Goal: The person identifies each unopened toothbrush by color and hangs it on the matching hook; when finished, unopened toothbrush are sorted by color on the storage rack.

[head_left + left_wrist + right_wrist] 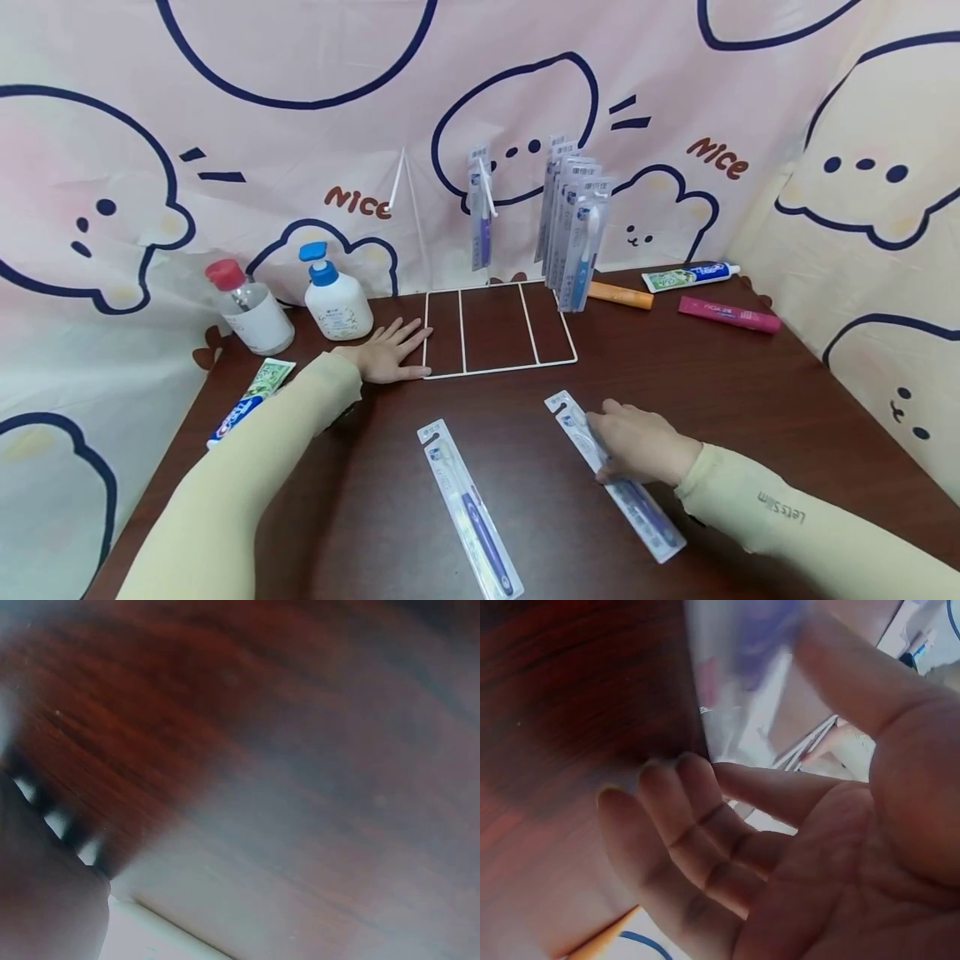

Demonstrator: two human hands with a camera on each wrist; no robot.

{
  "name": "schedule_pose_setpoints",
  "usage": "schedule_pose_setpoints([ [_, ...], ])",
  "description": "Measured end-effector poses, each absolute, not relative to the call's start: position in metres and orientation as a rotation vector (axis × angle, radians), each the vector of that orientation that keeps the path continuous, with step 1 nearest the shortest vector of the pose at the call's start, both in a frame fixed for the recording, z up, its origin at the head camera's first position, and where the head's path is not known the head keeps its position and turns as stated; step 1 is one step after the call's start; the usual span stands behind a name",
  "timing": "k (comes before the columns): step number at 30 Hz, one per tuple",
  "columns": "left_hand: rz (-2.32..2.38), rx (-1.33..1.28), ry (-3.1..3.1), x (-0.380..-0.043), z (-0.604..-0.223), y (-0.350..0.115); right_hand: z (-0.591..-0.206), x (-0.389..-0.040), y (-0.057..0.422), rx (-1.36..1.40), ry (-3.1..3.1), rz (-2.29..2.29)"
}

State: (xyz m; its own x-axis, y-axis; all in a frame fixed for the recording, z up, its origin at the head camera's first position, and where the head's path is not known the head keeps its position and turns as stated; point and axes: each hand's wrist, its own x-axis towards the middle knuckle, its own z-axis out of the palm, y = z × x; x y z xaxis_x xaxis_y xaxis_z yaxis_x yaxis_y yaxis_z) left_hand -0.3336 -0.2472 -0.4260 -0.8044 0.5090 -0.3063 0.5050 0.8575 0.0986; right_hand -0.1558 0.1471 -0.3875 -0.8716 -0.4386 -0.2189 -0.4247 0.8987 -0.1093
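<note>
My left hand (386,352) lies spread on the table, its fingertips at the left side of the white wire rack's base (501,369). In the left wrist view only a dark, blurred part of that hand (49,885) shows. On the right, my right hand (637,443) pinches a packaged toothbrush (654,523) by its edges, low over the table. The right wrist view has the blurred package (739,690) between thumb and index finger, with the other fingers (667,802) loosely bent. A second packaged toothbrush (474,510), purple-handled, lies between the hands.
Several packaged toothbrushes (581,258) hang on the rack's right hook, and another package (480,225) on its middle hook. At left stand a pump bottle (339,307) and a red-capped bottle (258,317), near a toothpaste tube (253,400). More tubes (729,315) lie back right.
</note>
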Motion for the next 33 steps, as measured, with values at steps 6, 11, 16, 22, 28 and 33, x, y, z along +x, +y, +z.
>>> schedule_pose_setpoints([
  [6,0.039,0.78,2.709,-0.331,-0.429,-0.25,-0.387,-0.159,0.152,-0.591,2.741,-0.171],
  [11,0.046,0.792,2.71,-0.33,-0.429,-0.25,-0.385,-0.163,0.158,-0.554,2.738,-0.209],
  [16,0.044,0.792,2.71,-0.329,-0.43,-0.251,-0.383,-0.169,0.165,-0.578,2.701,-0.206],
  [22,0.06,0.814,2.715,-0.33,-0.429,-0.251,-0.386,-0.17,0.166,-0.589,2.777,-0.244],
  [28,0.061,0.809,2.721,-0.332,-0.425,-0.249,-0.386,-0.173,0.166,-0.619,2.899,-0.175],
  [33,0.058,0.811,2.711,-0.331,-0.423,-0.247,-0.385,-0.176,0.169,-0.644,2.902,-0.158],
])
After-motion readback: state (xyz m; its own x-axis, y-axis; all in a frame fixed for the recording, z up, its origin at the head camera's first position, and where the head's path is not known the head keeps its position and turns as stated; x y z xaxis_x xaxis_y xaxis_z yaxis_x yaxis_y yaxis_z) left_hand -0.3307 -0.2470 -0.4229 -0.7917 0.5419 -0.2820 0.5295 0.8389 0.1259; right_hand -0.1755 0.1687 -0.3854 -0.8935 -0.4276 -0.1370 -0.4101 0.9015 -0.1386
